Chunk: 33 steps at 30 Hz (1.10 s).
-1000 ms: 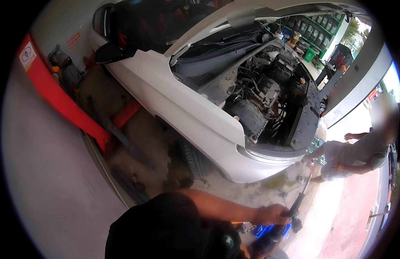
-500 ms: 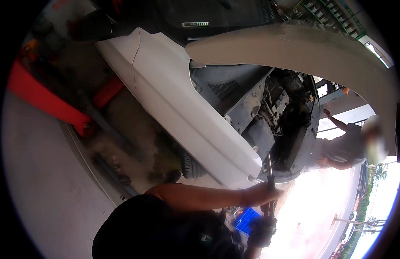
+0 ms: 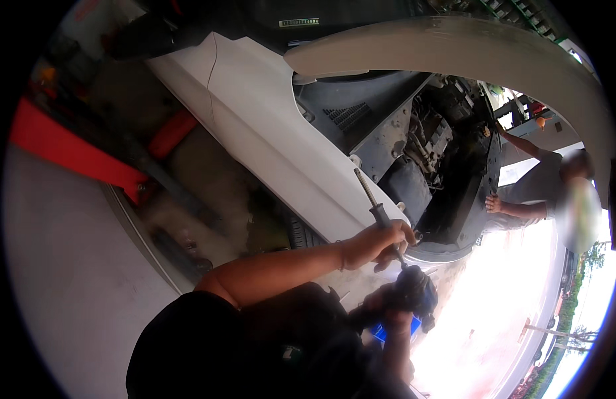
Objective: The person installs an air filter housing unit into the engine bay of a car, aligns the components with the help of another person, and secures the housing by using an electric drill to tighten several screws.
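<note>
My left hand is closed around a long metal-shafted tool with a dark handle, like a screwdriver. Its bare shaft slants up and left across the front of the white car fender. Just below, my right hand grips a dark power drill, partly smeared by motion. A thin metal rod runs from the drill's front up to my left hand. Whether rod and handled tool are one piece, my fingers hide. Past the fender lies the open engine bay.
The raised hood arches overhead. Across the car's front, a co-worker rests one hand on the front edge. Red lift arms reach under the car at left. A blue tray is partly hidden behind my right arm.
Both hands have shifted; the tool's shaft now tilts left instead of standing nearly upright by the engine bay. The drill has come up higher. The co-worker's lower hand now rests on the car's front.
</note>
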Tool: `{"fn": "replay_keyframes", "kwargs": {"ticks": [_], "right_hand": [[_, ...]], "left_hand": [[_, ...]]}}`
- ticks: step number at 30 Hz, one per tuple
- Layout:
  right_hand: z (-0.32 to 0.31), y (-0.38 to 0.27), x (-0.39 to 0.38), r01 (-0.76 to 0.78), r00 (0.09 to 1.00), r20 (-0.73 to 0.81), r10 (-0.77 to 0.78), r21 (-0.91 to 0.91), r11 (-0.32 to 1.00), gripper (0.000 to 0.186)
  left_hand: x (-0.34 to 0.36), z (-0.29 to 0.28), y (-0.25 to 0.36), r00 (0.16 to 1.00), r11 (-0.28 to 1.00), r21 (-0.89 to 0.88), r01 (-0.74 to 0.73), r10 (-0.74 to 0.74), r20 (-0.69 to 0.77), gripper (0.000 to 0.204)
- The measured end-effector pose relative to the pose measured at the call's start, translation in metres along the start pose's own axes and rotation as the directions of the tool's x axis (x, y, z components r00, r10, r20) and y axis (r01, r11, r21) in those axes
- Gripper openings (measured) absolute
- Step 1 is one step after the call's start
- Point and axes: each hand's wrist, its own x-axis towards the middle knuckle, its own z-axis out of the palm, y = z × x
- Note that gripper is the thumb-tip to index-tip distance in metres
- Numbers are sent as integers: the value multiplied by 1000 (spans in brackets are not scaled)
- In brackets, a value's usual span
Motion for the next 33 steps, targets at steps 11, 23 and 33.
{"fn": "replay_keyframes", "kwargs": {"ticks": [11,23,33], "right_hand": [[-2,7,28,75,997,17,-74,-62,995,60],[131,21,93,48,903,-418,-97,-127,991,44],[179,62,-2,197,244,-963,-112,-64,978,36]], "left_hand": [[-4,5,16,964,987,-65,150,-160,-212,45],[-1,-87,66,983,989,65,130,-137,121,47],[16,-166,95,878,715,691,-104,-260,402,63]]}}
